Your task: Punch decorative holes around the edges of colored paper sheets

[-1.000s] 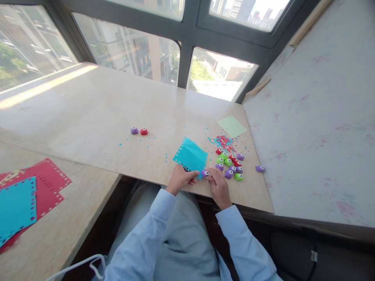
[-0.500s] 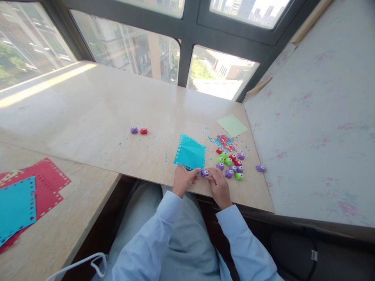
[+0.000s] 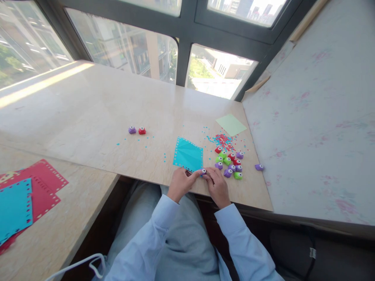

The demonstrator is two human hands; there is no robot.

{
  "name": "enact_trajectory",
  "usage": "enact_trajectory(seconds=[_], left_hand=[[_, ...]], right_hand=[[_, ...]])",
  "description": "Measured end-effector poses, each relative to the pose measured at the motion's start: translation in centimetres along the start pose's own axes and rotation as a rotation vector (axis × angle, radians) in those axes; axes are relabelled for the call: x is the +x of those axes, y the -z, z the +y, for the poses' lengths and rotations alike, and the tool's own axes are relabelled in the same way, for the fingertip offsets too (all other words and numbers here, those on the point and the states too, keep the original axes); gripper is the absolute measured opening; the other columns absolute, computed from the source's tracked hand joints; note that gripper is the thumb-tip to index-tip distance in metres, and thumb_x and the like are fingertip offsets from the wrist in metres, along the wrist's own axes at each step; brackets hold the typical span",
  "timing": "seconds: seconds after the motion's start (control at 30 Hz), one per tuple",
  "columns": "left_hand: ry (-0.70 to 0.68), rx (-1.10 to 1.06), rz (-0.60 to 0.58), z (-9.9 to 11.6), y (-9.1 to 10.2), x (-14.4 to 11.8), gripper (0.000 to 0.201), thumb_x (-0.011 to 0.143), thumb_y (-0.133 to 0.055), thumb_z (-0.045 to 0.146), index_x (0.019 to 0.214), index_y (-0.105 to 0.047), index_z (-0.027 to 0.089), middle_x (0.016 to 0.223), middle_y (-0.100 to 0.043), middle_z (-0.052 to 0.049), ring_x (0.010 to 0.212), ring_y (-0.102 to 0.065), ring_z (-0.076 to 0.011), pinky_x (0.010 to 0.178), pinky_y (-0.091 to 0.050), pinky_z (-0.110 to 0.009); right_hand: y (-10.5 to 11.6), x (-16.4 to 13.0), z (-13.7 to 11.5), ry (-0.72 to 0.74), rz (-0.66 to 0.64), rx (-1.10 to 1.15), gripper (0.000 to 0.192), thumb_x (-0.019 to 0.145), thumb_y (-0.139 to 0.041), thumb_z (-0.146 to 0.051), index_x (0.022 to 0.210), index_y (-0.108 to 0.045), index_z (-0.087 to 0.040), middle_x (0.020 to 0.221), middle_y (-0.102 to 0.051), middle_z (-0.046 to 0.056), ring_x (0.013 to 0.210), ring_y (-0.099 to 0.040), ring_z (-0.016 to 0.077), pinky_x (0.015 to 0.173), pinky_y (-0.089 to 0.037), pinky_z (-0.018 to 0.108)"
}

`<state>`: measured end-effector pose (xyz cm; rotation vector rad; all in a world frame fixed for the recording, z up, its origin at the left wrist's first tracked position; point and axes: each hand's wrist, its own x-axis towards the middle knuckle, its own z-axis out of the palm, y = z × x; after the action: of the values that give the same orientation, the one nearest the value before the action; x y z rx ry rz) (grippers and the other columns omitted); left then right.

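A blue sheet of paper (image 3: 188, 153) with small shapes punched along its edges lies in front of me, creased across the middle. My left hand (image 3: 182, 182) is closed on its near edge, thumb reaching toward a purple craft punch (image 3: 203, 171). That punch sits at the sheet's near right corner, partly covered by fingers. My right hand (image 3: 217, 186) grips the punch from the right side. Just beyond my right hand stands a group of purple, green and red craft punches (image 3: 227, 161).
Red and blue paper bits (image 3: 223, 141) are heaped beside a pale green sheet (image 3: 231, 125). A purple punch (image 3: 132, 130) and a red punch (image 3: 142, 130) stand to the left. Another purple punch (image 3: 259, 167) is near the wall. Punched red sheets (image 3: 54, 177) and a blue sheet (image 3: 16, 208) lie at lower left.
The blue sheet's outline has shifted slightly, its far edge now lower. My left thumb has come further over the purple punch, and fingers cover more of it.
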<state>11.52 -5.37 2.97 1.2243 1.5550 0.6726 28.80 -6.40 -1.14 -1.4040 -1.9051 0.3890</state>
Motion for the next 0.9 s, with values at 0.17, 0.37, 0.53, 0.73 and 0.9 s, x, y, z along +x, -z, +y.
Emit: enact_trajectory(seconds=[0.17, 0.37, 0.53, 0.73, 0.9], left_hand=[[-0.188, 0.176, -0.076, -0.9, 2.1, -1.9, 0.062, 0.089, -0.046, 0.064, 0.049, -0.047, 0.016, 0.046, -0.051, 0.000, 0.046, -0.048, -0.0117, 0.048, -0.031, -0.024], [-0.679, 0.551, 0.174, 0.5, 4.0, 0.7, 0.027, 0.094, -0.051, 0.033, 0.111, -0.066, 0.017, 0.108, -0.070, -0.010, 0.108, -0.061, -0.0246, 0.093, -0.046, -0.039], [-0.831, 0.888, -0.085, -0.5, 3.4, 6.2, 0.046, 0.095, -0.051, 0.039, 0.136, -0.054, 0.018, 0.150, -0.042, -0.013, 0.146, -0.026, -0.0310, 0.118, -0.021, -0.052], [-0.807, 0.932, -0.012, -2.2, 3.1, 7.2, 0.050, 0.100, -0.038, 0.046, 0.142, -0.049, 0.020, 0.153, -0.037, -0.012, 0.145, -0.028, -0.0282, 0.119, -0.018, -0.051], [-0.822, 0.912, 0.029, -2.3, 3.2, 6.7, 0.050, 0.100, -0.039, 0.045, 0.141, -0.050, 0.020, 0.153, -0.038, -0.013, 0.145, -0.028, -0.0276, 0.119, -0.020, -0.052]], right_hand=[[0.0, 0.0, -0.3, -0.010, -0.025, -0.014, 0.031, 0.099, -0.047, -0.034, 0.120, -0.065, -0.020, 0.107, -0.065, 0.009, 0.101, -0.063, 0.0214, 0.087, -0.052, 0.035], [0.1, 0.1, -0.5, -0.015, -0.044, -0.032, 0.030, 0.099, -0.048, -0.034, 0.119, -0.065, -0.021, 0.107, -0.065, 0.010, 0.098, -0.063, 0.0219, 0.086, -0.052, 0.036], [0.1, 0.0, -0.4, 0.004, -0.015, -0.024, 0.028, 0.097, -0.050, -0.032, 0.119, -0.064, -0.021, 0.107, -0.065, 0.009, 0.099, -0.062, 0.0217, 0.085, -0.053, 0.036], [0.1, 0.0, -0.8, 0.013, 0.030, -0.034, 0.021, 0.095, -0.055, -0.030, 0.110, -0.066, -0.019, 0.100, -0.067, 0.009, 0.090, -0.064, 0.0202, 0.078, -0.054, 0.033], [0.3, 0.1, -1.2, -0.010, 0.062, -0.026, 0.016, 0.093, -0.060, -0.029, 0.104, -0.065, -0.019, 0.093, -0.068, 0.007, 0.080, -0.065, 0.0183, 0.070, -0.056, 0.032]])
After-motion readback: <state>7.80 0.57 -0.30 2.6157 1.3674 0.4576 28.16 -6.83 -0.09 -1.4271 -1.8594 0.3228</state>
